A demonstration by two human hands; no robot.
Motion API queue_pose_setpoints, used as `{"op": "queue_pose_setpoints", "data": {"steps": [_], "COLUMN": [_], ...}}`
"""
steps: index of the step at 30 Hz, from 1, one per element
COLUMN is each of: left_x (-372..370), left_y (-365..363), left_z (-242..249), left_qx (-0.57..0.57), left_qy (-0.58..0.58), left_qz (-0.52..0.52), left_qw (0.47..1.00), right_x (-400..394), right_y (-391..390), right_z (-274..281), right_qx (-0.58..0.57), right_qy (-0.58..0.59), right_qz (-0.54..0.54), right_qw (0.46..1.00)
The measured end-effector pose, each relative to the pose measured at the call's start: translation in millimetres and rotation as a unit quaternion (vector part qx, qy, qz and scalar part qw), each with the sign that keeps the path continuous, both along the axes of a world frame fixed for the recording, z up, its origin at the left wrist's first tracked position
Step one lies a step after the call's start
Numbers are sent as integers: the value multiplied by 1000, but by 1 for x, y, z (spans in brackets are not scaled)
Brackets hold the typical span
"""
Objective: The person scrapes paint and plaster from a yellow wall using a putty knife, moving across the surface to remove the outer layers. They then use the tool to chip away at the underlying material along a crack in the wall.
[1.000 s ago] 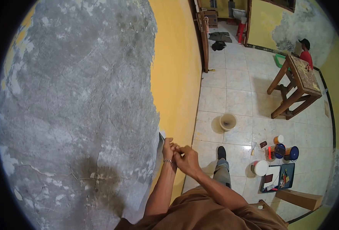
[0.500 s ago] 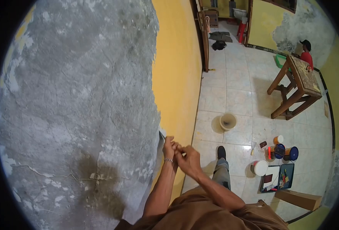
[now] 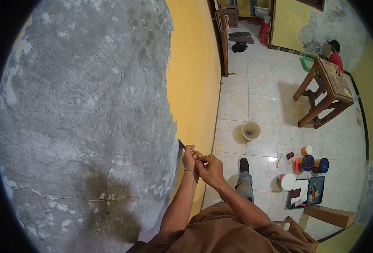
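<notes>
Both hands meet in front of the wall, where the yellow paint (image 3: pixel 195 84) borders bare grey plaster (image 3: pixel 89 105). My left hand (image 3: pixel 189 158), with a bracelet at its wrist, is closed round a dark, thin tool (image 3: pixel 181 143) whose tip lies by the ragged paint edge. Its handle is hidden by the fingers. My right hand (image 3: pixel 211 168) is closed too, its fingers pressed against the left hand; what they hold, if anything, cannot be made out.
On the tiled floor stand a beige bucket (image 3: pixel 251 131), several paint pots (image 3: pixel 288 181) and an open toolbox (image 3: pixel 317 192). A wooden stool (image 3: pixel 335 82) stands at the right, near a person (image 3: pixel 335 57) in red. A cardboard box (image 3: pixel 330 216) lies lower right.
Both hands have shifted slightly right, still together. The dark tool shows more clearly above the left hand. The view has moved a little, and the person in red has changed posture slightly.
</notes>
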State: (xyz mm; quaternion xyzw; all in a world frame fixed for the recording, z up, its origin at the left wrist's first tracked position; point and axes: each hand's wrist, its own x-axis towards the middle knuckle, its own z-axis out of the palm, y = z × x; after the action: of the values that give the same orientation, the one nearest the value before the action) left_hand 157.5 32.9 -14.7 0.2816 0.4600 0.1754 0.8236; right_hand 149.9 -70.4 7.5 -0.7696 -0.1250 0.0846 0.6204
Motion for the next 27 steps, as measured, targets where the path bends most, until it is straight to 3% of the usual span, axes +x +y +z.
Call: {"op": "queue_pose_setpoints", "data": {"steps": [6,8,11,16,18,23,26,27], "left_x": [6,5,1,8,-7,22,-2,-6], "left_y": [9,7,22,-6,11,21,10,15], "left_z": [13,-1,-19,17,12,9,4,8], "left_qx": [26,-2,-3,7,1,38,31,37], "left_qy": [0,-14,-60,-11,-73,12,-43,-62], "left_qz": [-57,-13,-13,15,-25,-60,-11,-40], "left_qw": [998,1000,998,1000,997,997,999,997], "right_x": [4,2,3,8,-6,19,2,1], "right_y": [14,8,9,-3,2,16,-1,2], "right_z": [-3,-4,0,7,21,30,20,23], "right_qx": [-16,25,-29,1,0,30,-1,9], "right_qy": [-23,-6,-38,-11,-3,-9,-26,-6], "right_qz": [0,-18,19,7,21,-11,23,40], "right_qw": [1000,1000,999,1000,1000,999,999,999]}}
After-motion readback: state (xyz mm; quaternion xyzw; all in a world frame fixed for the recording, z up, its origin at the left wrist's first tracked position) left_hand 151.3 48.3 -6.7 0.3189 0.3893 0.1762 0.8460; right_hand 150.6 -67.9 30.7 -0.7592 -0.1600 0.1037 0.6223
